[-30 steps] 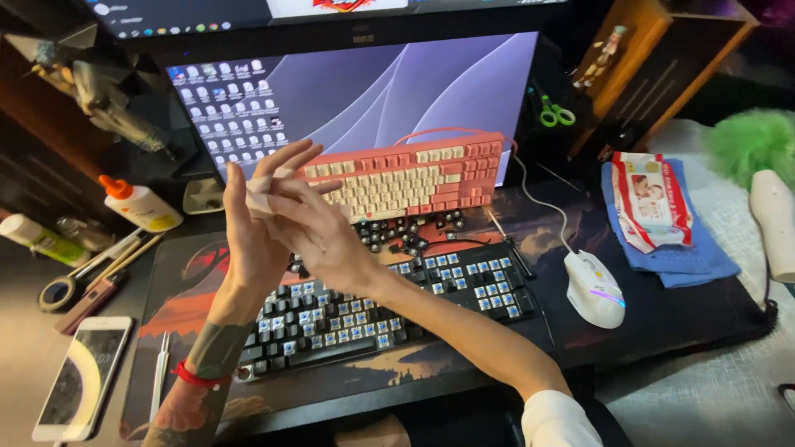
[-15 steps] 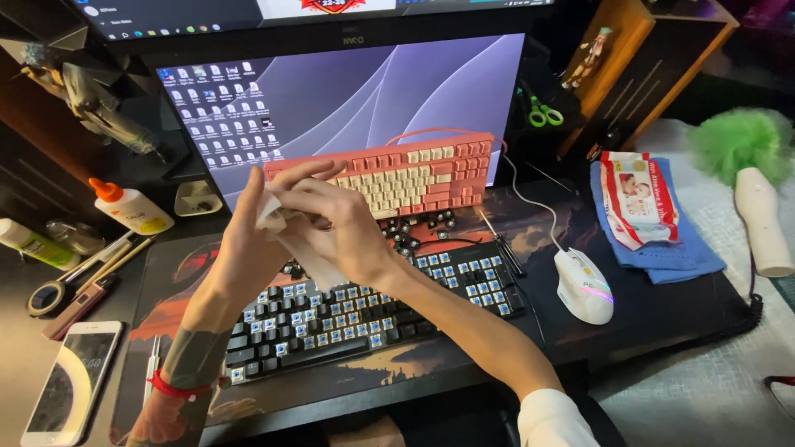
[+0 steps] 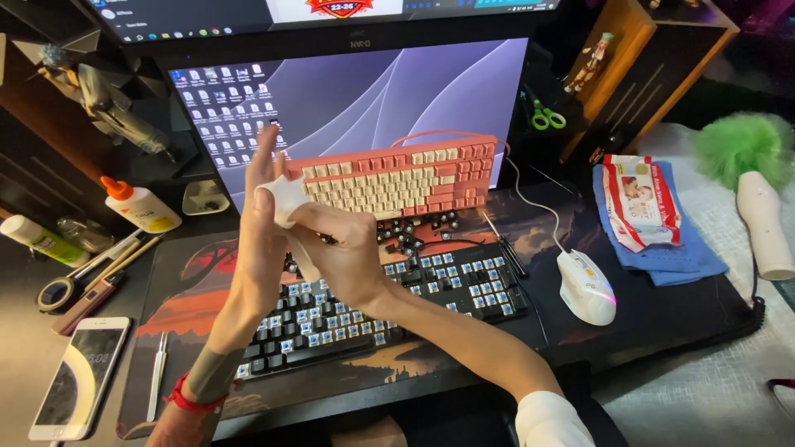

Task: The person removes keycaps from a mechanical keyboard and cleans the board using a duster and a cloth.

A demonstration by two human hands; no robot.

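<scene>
Monitor (image 3: 373,91) filled the far side of the desk at twelve o'clock, its screen lit with a pale purple wallpaper and rows of small icons. Below it lay a wide desk mat (image 3: 207,281) printed in red and black. On the mat sat a black keyboard (image 3: 397,298) with blue and grey keys, several of its caps missing, and loose dark keycaps (image 3: 414,232) lay scattered just beyond its far edge. A pink keyboard (image 3: 397,174) with cream keys leaned tilted against the screen base, directly behind the hands.

At three o'clock a blue cloth (image 3: 662,248) carried a pack of wet wipes (image 3: 639,201), with a green fluffy duster (image 3: 749,174) further right and a white mouse (image 3: 586,287) near the black keyboard's right end. Green-handled scissors (image 3: 546,116) lay at one o'clock. At nine o'clock stood a glue bottle (image 3: 141,205) with an orange cap, and at eight o'clock a phone (image 3: 79,377) and tweezers (image 3: 156,374) lay side by side.

Above the black keyboard's left half, the left hand (image 3: 261,223) was raised with fingers straight and spread upward, a white wipe (image 3: 286,199) pressed against its palm. The right hand (image 3: 348,252) was closed around the lower part of that wipe, touching the left hand at its base.
</scene>
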